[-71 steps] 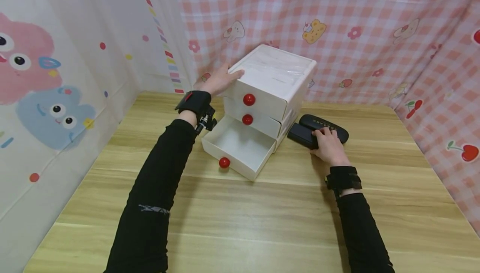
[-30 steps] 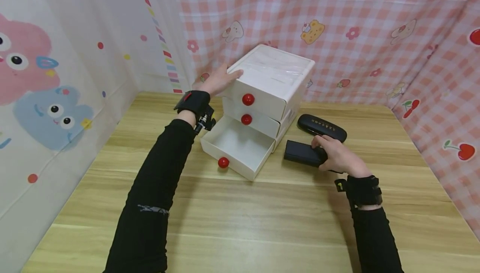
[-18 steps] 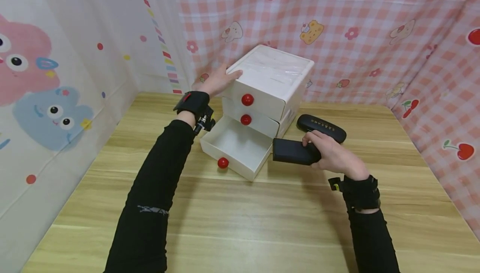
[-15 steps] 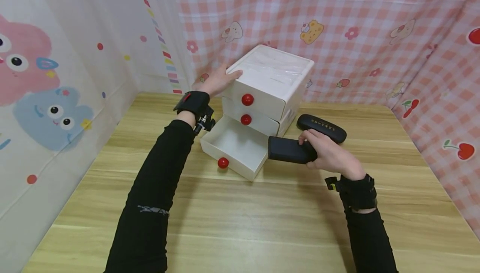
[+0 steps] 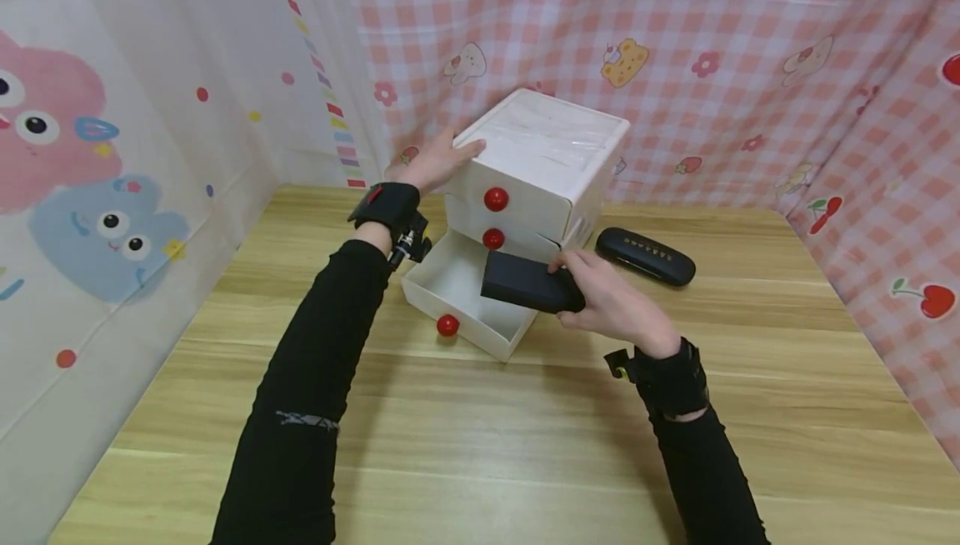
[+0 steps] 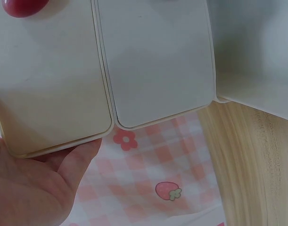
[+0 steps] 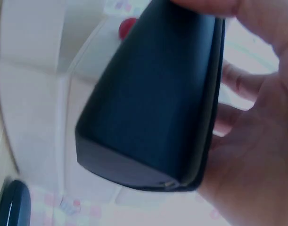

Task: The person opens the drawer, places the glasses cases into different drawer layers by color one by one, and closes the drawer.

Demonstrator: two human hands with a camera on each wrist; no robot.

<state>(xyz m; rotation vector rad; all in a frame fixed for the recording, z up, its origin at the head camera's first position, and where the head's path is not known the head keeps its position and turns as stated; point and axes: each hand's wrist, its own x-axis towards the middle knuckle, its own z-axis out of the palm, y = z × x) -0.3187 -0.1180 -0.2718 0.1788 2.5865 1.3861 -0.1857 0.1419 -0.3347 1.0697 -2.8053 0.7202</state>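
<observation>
My left hand [image 5: 437, 163] grips the upper left edge of a white drawer cabinet [image 5: 542, 141], its thumb lying on the top. In the left wrist view its fingers pass round the cabinet's side, their tips hidden. My right hand [image 5: 611, 299] holds a boxy black glasses case [image 5: 521, 280] by its right end, thumb and fingers on opposite sides. The case hangs above the pulled-out bottom drawer [image 5: 442, 274], covering part of its inside. In the right wrist view the same case [image 7: 148, 99] fills the middle, closed.
A second, rounded black case [image 5: 647, 257] with gold marks lies on the wooden table [image 5: 480, 437] right of the cabinet. Red knobs [image 5: 496, 199] stick out from the drawer fronts. Patterned cloth [image 5: 675, 20] stands close behind and along both sides.
My right hand lifted the boxy case from beside the rounded one and carried it left, over the open drawer. My left hand stayed on the cabinet.
</observation>
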